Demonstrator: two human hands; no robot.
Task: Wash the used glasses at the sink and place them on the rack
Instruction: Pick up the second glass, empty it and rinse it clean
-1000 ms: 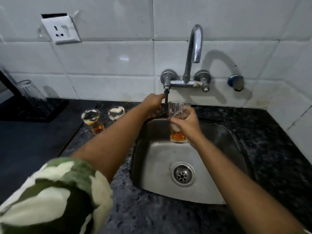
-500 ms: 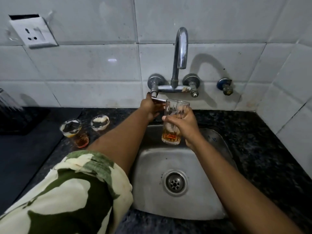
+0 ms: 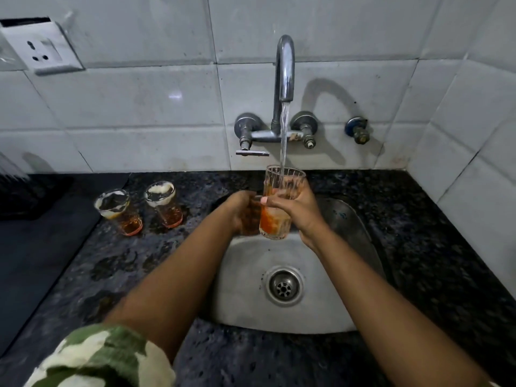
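A ribbed glass (image 3: pixel 279 219) with orange liquid and foam is held upright over the steel sink (image 3: pixel 307 317). My right hand (image 3: pixel 298 210) grips it from the right. My left hand (image 3: pixel 243 213) cups its lower left side. Water runs from the curved tap (image 3: pixel 285 68) straight into the glass. Two more used glasses (image 3: pixel 120 212) (image 3: pixel 164 203), each with orange dregs and foam on the rim, stand on the dark counter left of the sink.
The tap's lever handle (image 3: pixel 252 153) sticks out to the right below the left valve. A dark rack (image 3: pixel 16 191) sits at the far left by the wall. A wall socket (image 3: pixel 42 50) is at the upper left. The drain (image 3: pixel 284 286) lies mid-sink.
My left hand left the tap lever and came down onto the glass. Water now flows from the spout into the glass, which sits under the stream.
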